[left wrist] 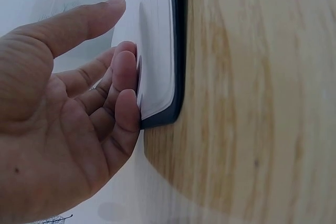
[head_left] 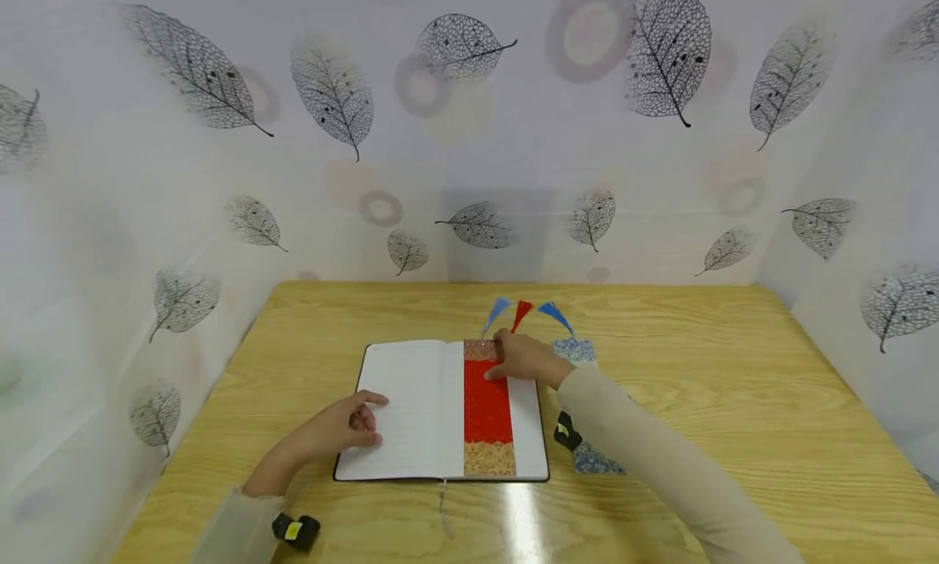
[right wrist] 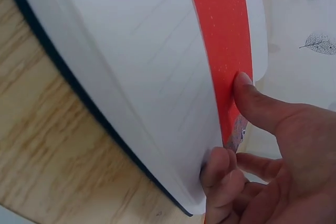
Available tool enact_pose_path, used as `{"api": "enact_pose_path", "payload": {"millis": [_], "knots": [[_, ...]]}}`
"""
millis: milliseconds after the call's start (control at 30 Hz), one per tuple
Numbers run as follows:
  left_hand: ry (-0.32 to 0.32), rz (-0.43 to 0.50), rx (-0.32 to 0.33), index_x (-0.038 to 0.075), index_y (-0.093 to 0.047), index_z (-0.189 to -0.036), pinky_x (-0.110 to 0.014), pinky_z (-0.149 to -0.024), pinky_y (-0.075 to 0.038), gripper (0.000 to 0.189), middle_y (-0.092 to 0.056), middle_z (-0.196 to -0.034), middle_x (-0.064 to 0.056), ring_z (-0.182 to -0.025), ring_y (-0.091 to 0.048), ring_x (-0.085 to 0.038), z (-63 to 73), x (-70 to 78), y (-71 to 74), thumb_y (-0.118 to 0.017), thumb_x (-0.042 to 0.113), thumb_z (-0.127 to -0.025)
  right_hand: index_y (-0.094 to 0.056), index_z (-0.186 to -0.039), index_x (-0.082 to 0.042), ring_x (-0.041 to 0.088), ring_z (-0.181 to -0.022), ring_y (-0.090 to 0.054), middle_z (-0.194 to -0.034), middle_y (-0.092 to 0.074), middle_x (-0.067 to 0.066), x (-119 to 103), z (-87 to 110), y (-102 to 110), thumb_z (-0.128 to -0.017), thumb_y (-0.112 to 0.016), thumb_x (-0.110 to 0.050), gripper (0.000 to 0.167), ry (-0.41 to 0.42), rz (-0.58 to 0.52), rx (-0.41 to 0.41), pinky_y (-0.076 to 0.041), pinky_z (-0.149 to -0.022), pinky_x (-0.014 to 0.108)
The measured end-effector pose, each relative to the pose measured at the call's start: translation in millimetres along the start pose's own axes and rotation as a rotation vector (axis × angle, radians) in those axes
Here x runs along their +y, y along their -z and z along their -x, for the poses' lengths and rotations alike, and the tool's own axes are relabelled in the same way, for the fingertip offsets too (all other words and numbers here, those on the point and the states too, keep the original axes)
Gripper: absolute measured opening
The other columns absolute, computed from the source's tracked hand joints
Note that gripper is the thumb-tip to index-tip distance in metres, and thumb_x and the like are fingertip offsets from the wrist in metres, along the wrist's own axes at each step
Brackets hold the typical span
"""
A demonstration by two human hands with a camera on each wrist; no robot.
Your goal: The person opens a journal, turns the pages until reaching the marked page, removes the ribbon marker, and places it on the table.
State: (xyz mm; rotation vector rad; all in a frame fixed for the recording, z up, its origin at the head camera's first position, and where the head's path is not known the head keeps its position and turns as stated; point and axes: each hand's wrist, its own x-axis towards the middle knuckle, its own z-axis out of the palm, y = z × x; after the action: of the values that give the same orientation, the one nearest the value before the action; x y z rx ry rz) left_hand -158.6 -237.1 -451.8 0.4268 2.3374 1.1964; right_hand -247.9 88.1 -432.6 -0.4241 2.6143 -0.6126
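An open notebook with faintly lined white pages and a dark cover lies on the table. On its right page lies a red bookmark with gold patterned ends. My right hand holds this bookmark near its top right corner; the thumb lies on the red face and the curled fingers are at its edge. My left hand rests at the left page, index finger and thumb spread apart and the other fingers loosely bent, their tips touching the page edge in the left wrist view.
A blue patterned bookmark lies right of the notebook, partly hidden under the right forearm. Its blue tassel, a red tassel and a light blue tassel point to the back. A ribbon hangs from the notebook's front edge.
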Motion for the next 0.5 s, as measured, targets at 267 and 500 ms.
{"api": "enact_pose_path", "payload": {"millis": [267, 500], "knots": [[-0.007, -0.001, 0.005, -0.005, -0.047, -0.132, -0.021, -0.066, -0.043, 0.057, -0.053, -0.092, -0.007, -0.078, -0.049, -0.013, -0.3, -0.2, 0.8, -0.072, 0.016, -0.086, -0.044, -0.139, -0.003, 0.02, -0.092, -0.061, -0.116, -0.064, 0.01, 6.1, 0.2, -0.5, -0.083, -0.074, -0.039, 0.074, -0.006, 0.031, 0.022, -0.051, -0.083, 0.038], [-0.005, -0.009, 0.013, -0.005, -0.048, -0.132, -0.021, -0.066, -0.042, 0.057, -0.053, -0.091, -0.006, -0.077, -0.048, -0.012, 0.4, -1.2, -0.8, -0.073, 0.017, -0.086, -0.045, -0.138, -0.004, 0.018, -0.082, -0.058, -0.108, -0.066, 0.008, 9.1, 4.1, -2.4, -0.082, -0.076, -0.04, 0.074, -0.015, 0.019, 0.027, -0.051, -0.078, 0.036]]}}
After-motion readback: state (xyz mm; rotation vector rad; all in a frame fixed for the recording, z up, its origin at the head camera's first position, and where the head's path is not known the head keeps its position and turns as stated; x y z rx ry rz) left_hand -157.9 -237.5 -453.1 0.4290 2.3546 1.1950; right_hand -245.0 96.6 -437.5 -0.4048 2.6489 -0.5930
